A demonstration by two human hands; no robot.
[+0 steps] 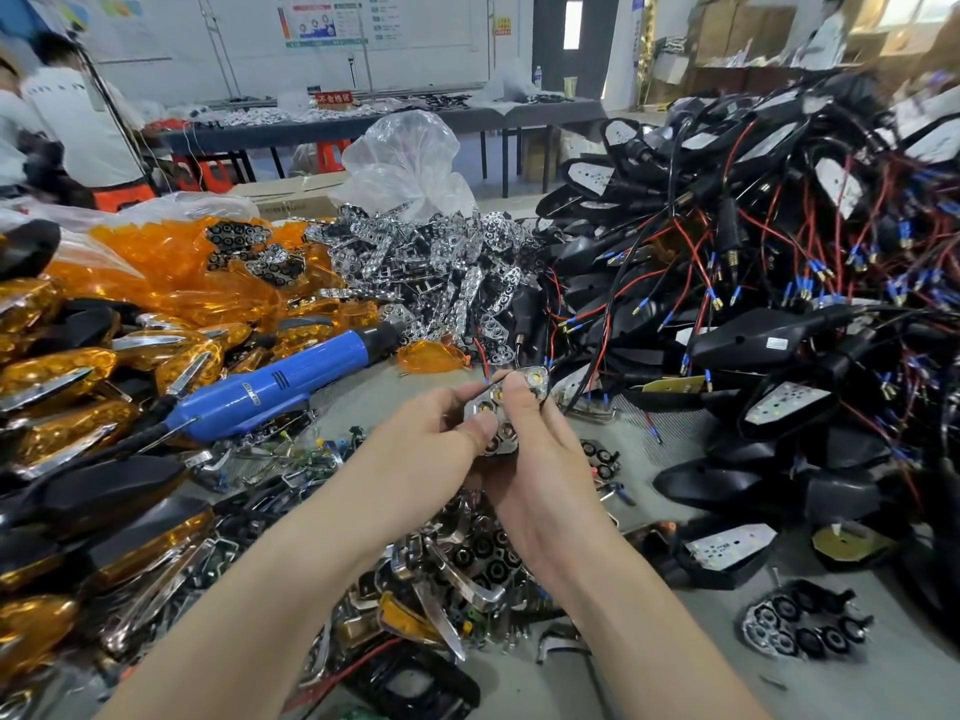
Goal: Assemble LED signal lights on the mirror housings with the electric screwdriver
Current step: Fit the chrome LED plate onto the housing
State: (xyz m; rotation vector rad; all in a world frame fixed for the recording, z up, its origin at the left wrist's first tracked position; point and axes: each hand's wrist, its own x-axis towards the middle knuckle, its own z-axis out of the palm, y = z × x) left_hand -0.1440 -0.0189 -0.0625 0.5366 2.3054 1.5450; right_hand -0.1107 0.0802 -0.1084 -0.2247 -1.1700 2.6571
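Both of my hands meet above the middle of the table around one chrome LED reflector piece with several round cups. My left hand pinches its left side with thumb and fingertips. My right hand grips it from the right and below, thumb on top. A thin black wire runs off its upper end. The blue electric screwdriver lies on the table to the left, untouched. Black mirror housings with red and black wires are heaped at the right.
Orange lenses and finished orange-and-chrome lights pile up at the left. Loose chrome reflectors lie behind, under a clear plastic bag. Small parts and screws litter the table near me. People stand at far tables.
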